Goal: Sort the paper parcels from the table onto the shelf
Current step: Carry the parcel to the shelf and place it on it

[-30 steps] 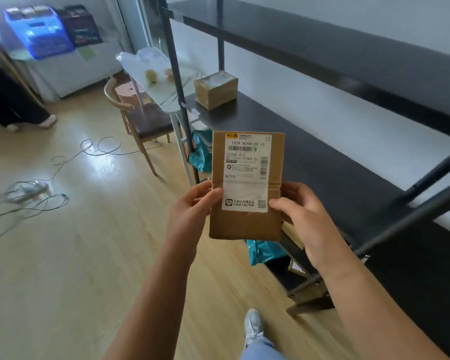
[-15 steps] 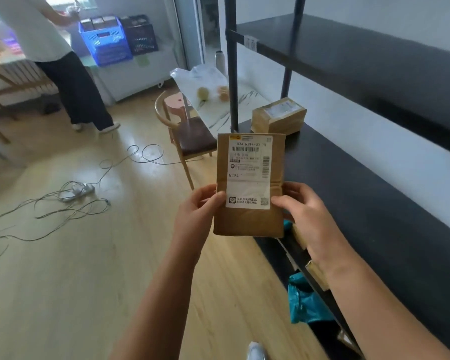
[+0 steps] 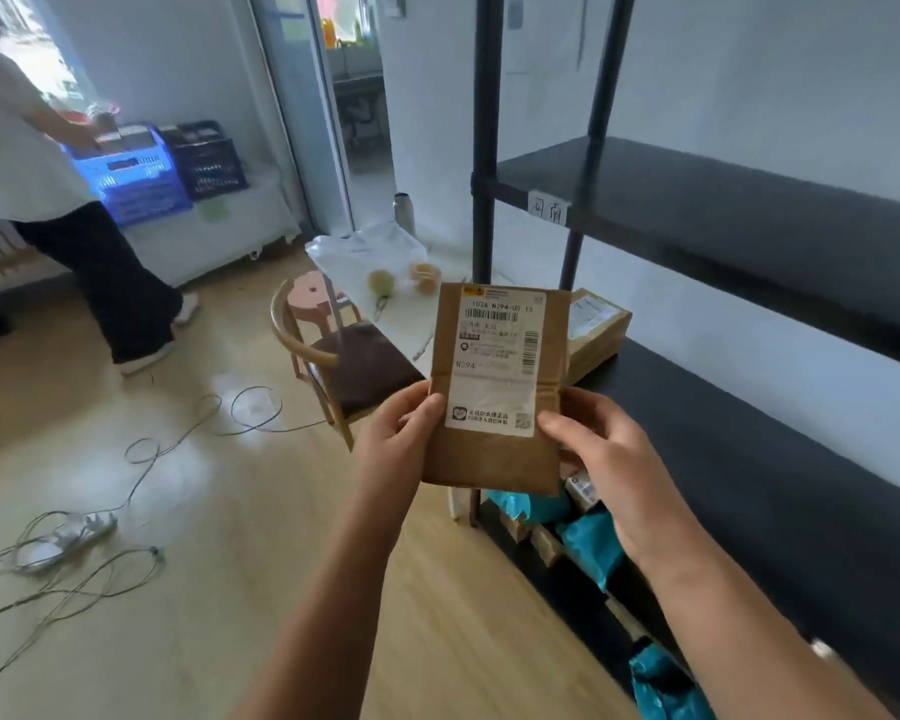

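- Two hands grip one brown paper parcel [image 3: 494,407] upright between them: left hand [image 3: 396,449] pinching its left edge, right hand [image 3: 609,459] its right.
- Black shelf [image 3: 749,407] stands just beside.

Shelf [image 3: 749,210] cut off at right

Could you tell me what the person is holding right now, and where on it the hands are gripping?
A flat brown paper parcel, label facing the camera, held upright: left hand pinches its left edge, right hand its right edge, both about mid-height.
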Motion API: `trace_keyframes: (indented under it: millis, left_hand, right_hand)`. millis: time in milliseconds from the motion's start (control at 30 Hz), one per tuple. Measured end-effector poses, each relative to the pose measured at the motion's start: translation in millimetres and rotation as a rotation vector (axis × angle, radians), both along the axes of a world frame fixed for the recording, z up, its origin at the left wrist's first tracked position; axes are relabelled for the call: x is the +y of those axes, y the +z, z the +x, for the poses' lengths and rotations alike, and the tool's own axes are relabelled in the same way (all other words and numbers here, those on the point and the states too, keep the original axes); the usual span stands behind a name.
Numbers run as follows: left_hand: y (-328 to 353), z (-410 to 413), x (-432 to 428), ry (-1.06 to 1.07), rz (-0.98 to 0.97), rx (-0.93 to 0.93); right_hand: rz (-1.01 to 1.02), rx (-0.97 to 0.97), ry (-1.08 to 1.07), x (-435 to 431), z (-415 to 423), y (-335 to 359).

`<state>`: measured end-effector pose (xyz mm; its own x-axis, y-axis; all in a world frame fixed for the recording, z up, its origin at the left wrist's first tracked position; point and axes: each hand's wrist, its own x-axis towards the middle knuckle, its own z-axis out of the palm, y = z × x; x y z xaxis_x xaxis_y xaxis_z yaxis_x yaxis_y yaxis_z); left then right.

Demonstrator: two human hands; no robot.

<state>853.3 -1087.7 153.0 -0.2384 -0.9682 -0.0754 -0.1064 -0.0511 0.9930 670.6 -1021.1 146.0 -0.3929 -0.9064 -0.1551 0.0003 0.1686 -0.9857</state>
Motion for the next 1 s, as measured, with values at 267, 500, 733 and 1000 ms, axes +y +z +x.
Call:
trace_keyframes:
  millis: [267,500,733,1000]
  left_hand:
    - [51.9,-7.3,-93.9,-0.179,-0.056,0.024]
    - [110.1,-61.3,-151.6,-0.243,-0.172,0.104]
    - [152.4,-125.3,-210.7,-0.306,-0.222,0.165]
    - [155.2,-179.8,-270.7,-0.426,-0.183,0.173]
  right_hand:
    - [-0.117,0.141,-0.218,-39.9,24.3,57.8]
    - [-0.277,0.256,-0.374,-86.7,-11.7,110.2]
    - [-0.354,0.259,-0.486,-136.7,-70.3,142.6]
    - [-0.215,0.368,-0.445,-198.2,-111.7,151.6]
